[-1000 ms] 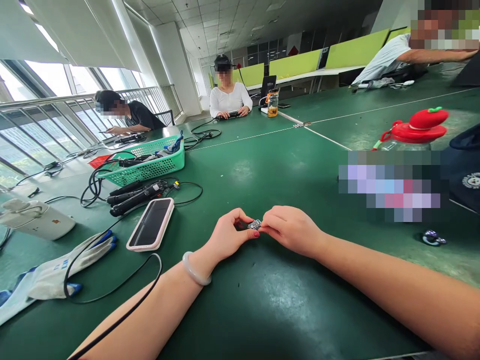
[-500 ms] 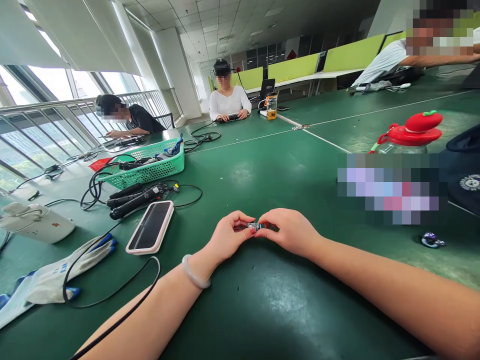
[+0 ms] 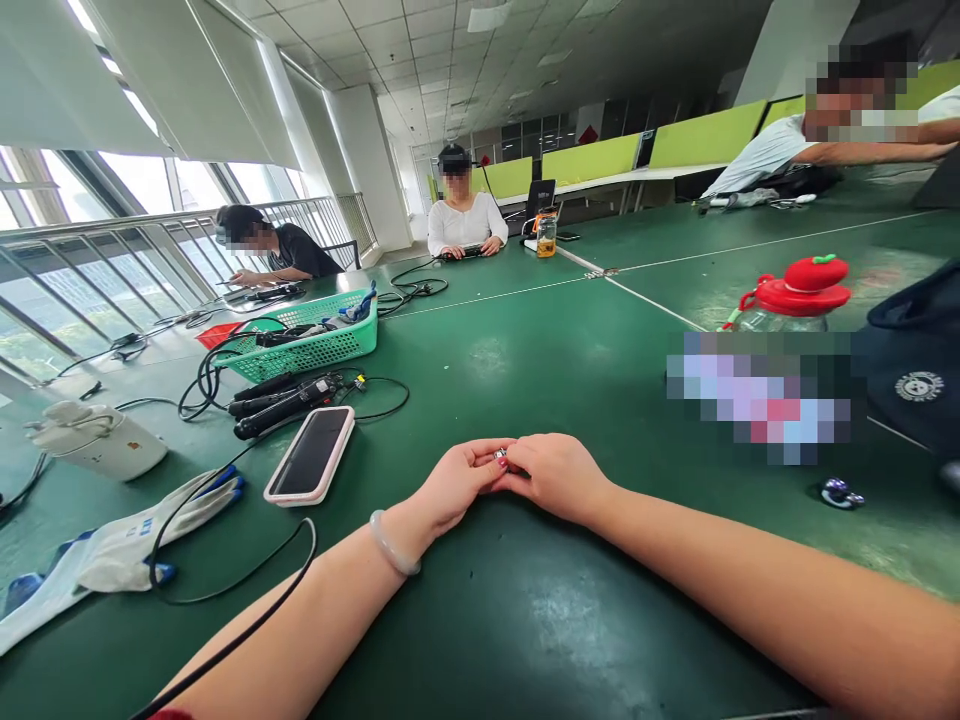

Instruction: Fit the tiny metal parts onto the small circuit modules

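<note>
Green tabletop (image 3: pixel 487 370) spreads before you, with at least three other people (image 3: pixel 466 222) around it. One phone (image 3: pixel 311 458), one basket (image 3: pixel 322 348) and one white flask (image 3: pixel 112 445) sit to your left; one red-lidded jar (image 3: pixel 799 298) stands right. One black cable (image 3: pixel 259 622) crosses your left forearm. Arms angled inward, your left hand (image 3: pixel 459 485) and right hand (image 3: pixel 559 475) meet, fingers closed on one small object (image 3: pixel 500 454), mostly hidden.
</note>
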{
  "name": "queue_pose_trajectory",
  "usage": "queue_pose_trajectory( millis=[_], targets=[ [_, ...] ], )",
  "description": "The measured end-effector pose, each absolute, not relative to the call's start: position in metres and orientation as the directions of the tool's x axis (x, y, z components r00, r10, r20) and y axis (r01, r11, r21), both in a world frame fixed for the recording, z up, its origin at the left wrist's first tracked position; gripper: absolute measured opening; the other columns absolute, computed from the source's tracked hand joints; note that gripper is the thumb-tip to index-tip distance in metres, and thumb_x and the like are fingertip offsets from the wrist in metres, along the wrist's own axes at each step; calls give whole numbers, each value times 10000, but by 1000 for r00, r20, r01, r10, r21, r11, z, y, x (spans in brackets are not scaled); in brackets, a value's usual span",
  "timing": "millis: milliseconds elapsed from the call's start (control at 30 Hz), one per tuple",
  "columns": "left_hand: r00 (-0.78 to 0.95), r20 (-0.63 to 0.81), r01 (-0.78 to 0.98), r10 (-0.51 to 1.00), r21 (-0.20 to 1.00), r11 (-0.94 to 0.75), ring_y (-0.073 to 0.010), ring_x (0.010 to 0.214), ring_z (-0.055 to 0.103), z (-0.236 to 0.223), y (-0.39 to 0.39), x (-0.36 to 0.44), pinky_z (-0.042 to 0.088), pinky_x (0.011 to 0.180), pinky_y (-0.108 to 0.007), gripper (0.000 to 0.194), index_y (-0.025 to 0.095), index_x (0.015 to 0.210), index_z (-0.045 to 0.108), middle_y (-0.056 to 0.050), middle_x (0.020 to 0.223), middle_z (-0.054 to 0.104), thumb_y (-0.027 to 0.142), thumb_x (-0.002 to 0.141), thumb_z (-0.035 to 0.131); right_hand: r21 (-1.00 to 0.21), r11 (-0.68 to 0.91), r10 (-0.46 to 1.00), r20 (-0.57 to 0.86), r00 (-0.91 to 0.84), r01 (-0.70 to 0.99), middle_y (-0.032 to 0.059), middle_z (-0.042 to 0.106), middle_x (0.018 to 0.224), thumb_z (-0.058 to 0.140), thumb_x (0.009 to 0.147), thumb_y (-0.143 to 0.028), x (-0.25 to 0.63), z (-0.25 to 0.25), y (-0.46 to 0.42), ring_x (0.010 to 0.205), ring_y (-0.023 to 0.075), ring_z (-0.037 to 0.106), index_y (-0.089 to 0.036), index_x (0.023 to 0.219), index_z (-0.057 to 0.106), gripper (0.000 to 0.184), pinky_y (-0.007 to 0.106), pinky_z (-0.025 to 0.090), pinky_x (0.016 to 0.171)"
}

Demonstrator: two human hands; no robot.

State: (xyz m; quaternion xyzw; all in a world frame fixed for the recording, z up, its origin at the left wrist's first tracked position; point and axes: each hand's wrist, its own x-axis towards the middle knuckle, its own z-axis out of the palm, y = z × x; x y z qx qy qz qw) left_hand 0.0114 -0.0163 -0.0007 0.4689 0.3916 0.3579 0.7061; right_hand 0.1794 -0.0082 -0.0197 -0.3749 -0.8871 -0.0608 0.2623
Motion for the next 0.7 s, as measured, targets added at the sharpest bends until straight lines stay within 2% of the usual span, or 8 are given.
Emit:
queue_pose_trajectory(
  millis=[167, 267, 367, 567, 700],
  targets=[
    [410, -189, -77, 893, 968, 240, -69, 638, 599, -6, -14, 8, 461, 639, -195, 413, 112, 1074, 685, -62, 859, 719, 217, 682, 758, -85, 689, 682, 412, -604, 720, 48, 708, 771, 525, 862, -564, 179, -17, -7, 708, 174, 634, -179, 808, 661, 411, 281, 356, 614],
    [332, -164, -71, 929, 978, 198, -89, 695, 637, -6, -11, 7, 504, 726, -227, 324, 102, 1052, 678, -72, 879, 720, 145, 732, 699, -129, 646, 736, 368, -569, 752, 42, 711, 817, 484, 882, -570, 183, -17, -5, 745, 173, 641, -196, 871, 665, 416, 272, 361, 626],
    [173, -125, -20, 977, 991, 130, -110, 787, 672, -7, -7, 9, 525, 837, -276, 259, 106, 1053, 655, -85, 897, 713, 95, 798, 612, -175, 545, 822, 302, -482, 820, 36, 707, 829, 412, 913, -574, 187, -17, -2, 740, 171, 642, -213, 888, 650, 434, 265, 358, 609],
    [145, -46, 85, 988, 996, 34, -139, 823, 692, -11, -6, 14, 551, 832, -320, 241, 111, 1050, 628, -103, 925, 712, 69, 819, 575, -129, 542, 830, 233, -506, 830, 69, 707, 872, 370, 936, -544, 184, -15, -6, 768, 202, 653, -201, 923, 620, 424, 270, 366, 617],
    [101, 12, 240, 995, 970, -36, -144, 850, 696, -12, -5, 10, 553, 831, -315, 249, 113, 1074, 620, -123, 1001, 709, 80, 840, 540, -134, 542, 831, 228, -507, 829, 63, 707, 891, 381, 944, -498, 182, -14, -9, 782, 206, 653, -210, 973, 601, 364, 271, 371, 620]
  ],
)
